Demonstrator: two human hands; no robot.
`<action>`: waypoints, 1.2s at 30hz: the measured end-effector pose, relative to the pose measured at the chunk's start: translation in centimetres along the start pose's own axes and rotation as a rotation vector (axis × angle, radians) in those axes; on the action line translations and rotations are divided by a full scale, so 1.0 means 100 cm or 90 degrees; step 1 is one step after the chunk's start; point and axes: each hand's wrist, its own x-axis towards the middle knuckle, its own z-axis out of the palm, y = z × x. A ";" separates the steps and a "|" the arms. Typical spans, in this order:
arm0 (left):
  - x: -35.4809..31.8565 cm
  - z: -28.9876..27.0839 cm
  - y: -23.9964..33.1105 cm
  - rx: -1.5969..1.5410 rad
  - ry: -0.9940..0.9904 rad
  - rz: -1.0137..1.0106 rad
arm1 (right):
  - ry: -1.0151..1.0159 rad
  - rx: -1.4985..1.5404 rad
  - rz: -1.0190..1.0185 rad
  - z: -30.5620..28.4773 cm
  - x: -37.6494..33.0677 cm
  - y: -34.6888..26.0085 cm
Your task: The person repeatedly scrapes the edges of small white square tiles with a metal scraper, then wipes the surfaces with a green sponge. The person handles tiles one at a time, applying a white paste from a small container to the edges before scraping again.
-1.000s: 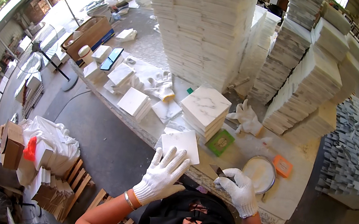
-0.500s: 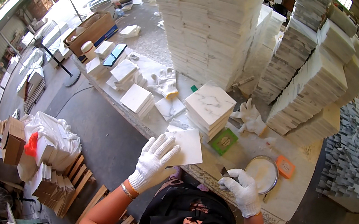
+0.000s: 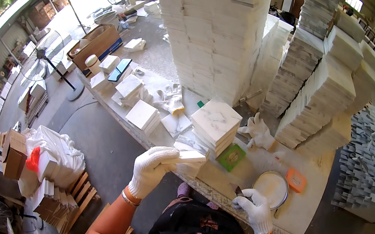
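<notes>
My left hand, in a white knit glove, grips a white marble tile by one side. The tile is tilted so that its edge faces up, above the front edge of the worktable. Gloved too, my right hand pinches a small scraper with a dark blade pointing up and left. Beside that hand sits a round tin with pale paste or powder in it. A short stack of veined marble tiles stands beyond the held tile.
A green box and an orange box lie on the worktable. Loose gloves, small tile stacks and a phone are there too. Tall tile stacks rise behind. A standing fan is at left.
My left hand has turned the tile from its broad face to its edge, with the fingers now curled around it. My right hand and the scraper have shifted slightly right and down.
</notes>
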 end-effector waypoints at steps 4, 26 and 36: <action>0.000 -0.009 0.022 -0.267 0.020 -0.279 | 0.002 0.014 0.009 0.000 0.001 0.001; 0.036 0.032 -0.029 -0.127 -0.170 -0.342 | 0.244 -0.101 0.057 -0.057 -0.027 0.024; 0.028 0.035 -0.031 0.232 -0.102 -0.053 | 0.353 -0.468 0.047 -0.080 -0.037 0.056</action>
